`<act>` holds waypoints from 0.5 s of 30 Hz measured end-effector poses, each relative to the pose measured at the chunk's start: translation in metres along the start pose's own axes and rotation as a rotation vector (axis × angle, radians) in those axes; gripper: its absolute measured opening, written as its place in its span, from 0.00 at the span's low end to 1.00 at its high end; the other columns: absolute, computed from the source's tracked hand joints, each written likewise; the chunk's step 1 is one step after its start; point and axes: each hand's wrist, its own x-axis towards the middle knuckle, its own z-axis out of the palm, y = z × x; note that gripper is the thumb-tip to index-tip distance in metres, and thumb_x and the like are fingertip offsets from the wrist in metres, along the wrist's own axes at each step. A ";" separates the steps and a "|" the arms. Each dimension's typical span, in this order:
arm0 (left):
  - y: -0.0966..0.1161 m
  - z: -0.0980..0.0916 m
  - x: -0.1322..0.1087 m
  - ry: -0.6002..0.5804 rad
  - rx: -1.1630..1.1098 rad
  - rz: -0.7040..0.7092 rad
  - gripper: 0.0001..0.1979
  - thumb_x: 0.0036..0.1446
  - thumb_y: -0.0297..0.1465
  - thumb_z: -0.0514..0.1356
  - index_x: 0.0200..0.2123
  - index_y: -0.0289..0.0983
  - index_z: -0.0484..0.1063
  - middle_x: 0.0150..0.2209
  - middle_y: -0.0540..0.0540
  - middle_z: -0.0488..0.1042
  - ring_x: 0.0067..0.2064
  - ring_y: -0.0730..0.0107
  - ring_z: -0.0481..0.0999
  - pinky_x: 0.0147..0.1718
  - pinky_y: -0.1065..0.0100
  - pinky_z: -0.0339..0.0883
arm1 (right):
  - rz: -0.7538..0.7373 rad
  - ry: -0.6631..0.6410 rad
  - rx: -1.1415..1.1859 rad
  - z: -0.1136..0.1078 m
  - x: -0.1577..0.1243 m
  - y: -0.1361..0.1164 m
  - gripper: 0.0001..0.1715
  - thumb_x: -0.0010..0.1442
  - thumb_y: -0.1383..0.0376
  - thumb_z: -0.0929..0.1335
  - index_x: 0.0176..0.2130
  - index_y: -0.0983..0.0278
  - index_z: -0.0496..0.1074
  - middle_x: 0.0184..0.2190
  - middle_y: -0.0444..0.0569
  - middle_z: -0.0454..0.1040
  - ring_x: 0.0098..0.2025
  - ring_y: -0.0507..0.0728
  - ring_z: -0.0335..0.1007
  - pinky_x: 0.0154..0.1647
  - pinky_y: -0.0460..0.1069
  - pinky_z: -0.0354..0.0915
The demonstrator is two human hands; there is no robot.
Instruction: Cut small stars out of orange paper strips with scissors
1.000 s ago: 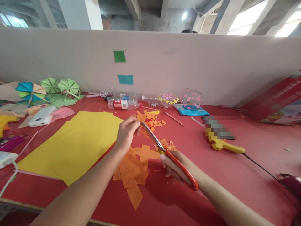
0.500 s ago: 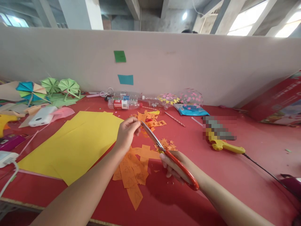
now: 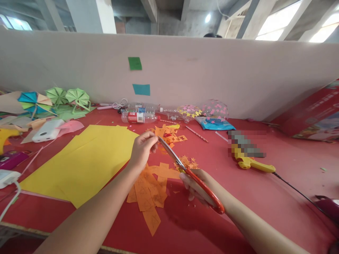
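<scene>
Looks about midway: left hand [image 3: 141, 150] pinches a tiny bit of paper [image 3: 157, 141] at the tips of the scissors [image 3: 185, 169] gripped by the right hand [image 3: 197, 187], cut orange stars [image 3: 188, 163] piled mid-frame, marked orange strips [image 3: 148, 190] lower centre on the bench [image 3: 265, 197] uncut.

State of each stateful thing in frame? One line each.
left hand, pinched shut at the scissors' tip; contents too small to tell
right hand, closed around the scissors' handles
scissors, held above the table, blades together
bottle, lying on its side
yellow paper, lying flat
orange strips, cut, piled flat
paper umbrellas, open
glue gun, lying down, cord attached
</scene>
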 end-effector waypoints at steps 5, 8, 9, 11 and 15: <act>0.000 0.000 0.000 0.006 -0.006 -0.010 0.09 0.48 0.31 0.58 0.18 0.38 0.66 0.16 0.54 0.63 0.20 0.77 0.62 0.20 0.74 0.58 | -0.017 0.002 0.013 0.000 0.001 0.001 0.28 0.54 0.45 0.68 0.20 0.60 0.56 0.09 0.33 0.53 0.09 0.46 0.49 0.14 0.44 0.57; 0.000 0.000 0.001 0.005 -0.010 -0.007 0.09 0.48 0.31 0.58 0.19 0.38 0.66 0.16 0.54 0.63 0.19 0.77 0.62 0.20 0.74 0.58 | -0.017 0.009 0.005 0.000 0.000 -0.001 0.28 0.54 0.46 0.68 0.20 0.60 0.56 0.08 0.33 0.53 0.09 0.46 0.51 0.15 0.45 0.58; -0.001 -0.001 0.001 0.005 -0.012 -0.006 0.09 0.48 0.31 0.58 0.19 0.38 0.66 0.16 0.54 0.63 0.19 0.78 0.62 0.20 0.74 0.57 | -0.015 0.009 0.001 0.000 0.000 -0.001 0.28 0.54 0.46 0.68 0.19 0.60 0.56 0.08 0.33 0.53 0.09 0.46 0.52 0.16 0.45 0.59; -0.001 -0.001 0.001 0.002 -0.014 -0.007 0.09 0.48 0.31 0.58 0.19 0.37 0.66 0.16 0.54 0.63 0.19 0.78 0.62 0.20 0.74 0.57 | -0.006 0.010 -0.011 0.000 0.000 -0.003 0.28 0.53 0.46 0.68 0.19 0.60 0.55 0.08 0.34 0.53 0.10 0.47 0.54 0.16 0.45 0.59; -0.001 -0.001 0.000 0.005 -0.013 -0.011 0.09 0.48 0.31 0.58 0.18 0.37 0.66 0.16 0.54 0.63 0.19 0.78 0.62 0.20 0.74 0.57 | 0.031 0.010 -0.040 -0.001 -0.001 -0.004 0.28 0.54 0.45 0.67 0.20 0.60 0.56 0.08 0.35 0.54 0.10 0.47 0.54 0.13 0.44 0.54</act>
